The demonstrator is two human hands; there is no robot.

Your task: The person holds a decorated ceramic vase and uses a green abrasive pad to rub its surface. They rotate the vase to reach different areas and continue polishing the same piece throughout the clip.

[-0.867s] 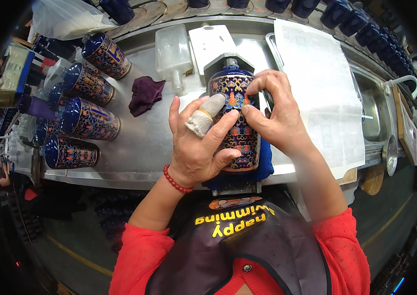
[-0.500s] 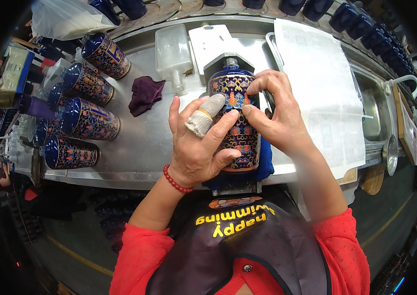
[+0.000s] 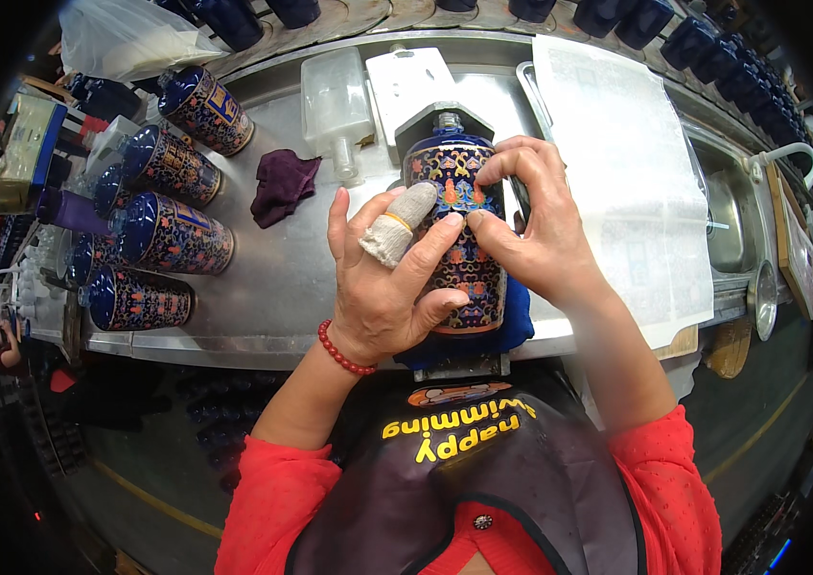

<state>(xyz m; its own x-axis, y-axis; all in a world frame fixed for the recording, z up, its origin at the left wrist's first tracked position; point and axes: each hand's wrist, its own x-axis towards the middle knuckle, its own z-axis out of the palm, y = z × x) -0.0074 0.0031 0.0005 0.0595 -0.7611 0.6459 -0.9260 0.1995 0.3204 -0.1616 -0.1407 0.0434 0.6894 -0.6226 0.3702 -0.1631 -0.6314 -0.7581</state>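
While both hands, the left hand (image 3: 389, 287) (1 finger bandaged) and right hand (image 3: 526, 225), clasp 1 patterned blue bottle (image 3: 454, 240) lying on a blue cloth (image 3: 512, 331), 5 similar bottles (image 3: 176, 235) lie left on the steel counter (image 3: 272, 287) beside 1 sink (image 3: 728, 220).

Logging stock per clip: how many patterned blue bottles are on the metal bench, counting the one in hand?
6: one held bottle under both hands, and five lying in a cluster at left. More may be hidden behind those.
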